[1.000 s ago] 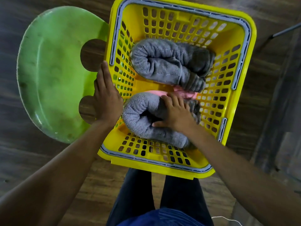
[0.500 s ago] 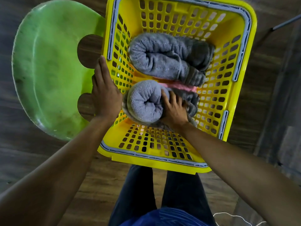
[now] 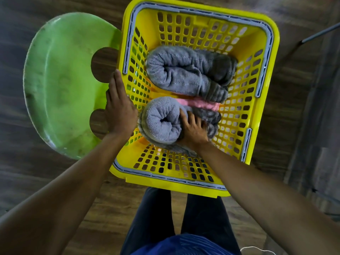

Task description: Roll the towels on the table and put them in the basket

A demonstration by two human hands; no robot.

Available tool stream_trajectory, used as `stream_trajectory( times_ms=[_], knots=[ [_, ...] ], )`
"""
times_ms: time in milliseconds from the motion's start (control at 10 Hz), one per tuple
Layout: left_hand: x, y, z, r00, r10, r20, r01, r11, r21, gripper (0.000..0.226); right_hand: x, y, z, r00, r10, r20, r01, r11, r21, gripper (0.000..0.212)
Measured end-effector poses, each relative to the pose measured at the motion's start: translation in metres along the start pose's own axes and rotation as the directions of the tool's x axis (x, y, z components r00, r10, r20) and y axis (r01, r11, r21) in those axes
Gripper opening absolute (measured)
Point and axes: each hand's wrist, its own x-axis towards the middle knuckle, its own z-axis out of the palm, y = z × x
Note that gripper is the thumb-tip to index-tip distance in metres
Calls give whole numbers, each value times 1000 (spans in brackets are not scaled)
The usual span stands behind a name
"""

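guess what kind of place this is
Likely a home, perhaps a laundry corner, though little shows. A yellow basket holding rolled grey towels stands on a wood-look floor beside a green plastic chair.

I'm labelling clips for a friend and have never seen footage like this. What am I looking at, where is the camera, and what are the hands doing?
The camera sits on a person's head and looks down, so you see their own arms and legs. No machine here, only bare hands. A yellow basket stands on a wooden floor beside a green plastic seat. In the basket lie a rolled grey towel at the far side, a strip of pink cloth under it, and a second grey roll nearer. The right hand grips the nearer roll with its fingers curled around it. The left hand lies flat on the basket's left rim.
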Motion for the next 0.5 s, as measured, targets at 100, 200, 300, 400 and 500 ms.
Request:
stream_trajectory(
  times_ms=[100,200,300,400,500],
  knots=[
    [0,0,-3,1000,12,23,-11,999,-35,70,-9,2,-8,998,10,56,-13,998,63,123],
    [1,-1,-9,997,11,73,-9,999,-31,73,-24,1,-21,999,40,22,-43,985,170,92],
    [-8,3,-25,991,30,127,-38,997,61,75,-46,0,-39,986,144,-82,-110,936,334,54],
    [-29,17,-43,964,189,187,-210,973,101,60,-76,3,-55,952,257,-165,-133,835,534,42],
    [-53,37,-56,929,235,285,-260,964,54,41,-107,7,-64,925,310,-219,-112,775,623,33]
  ],
)
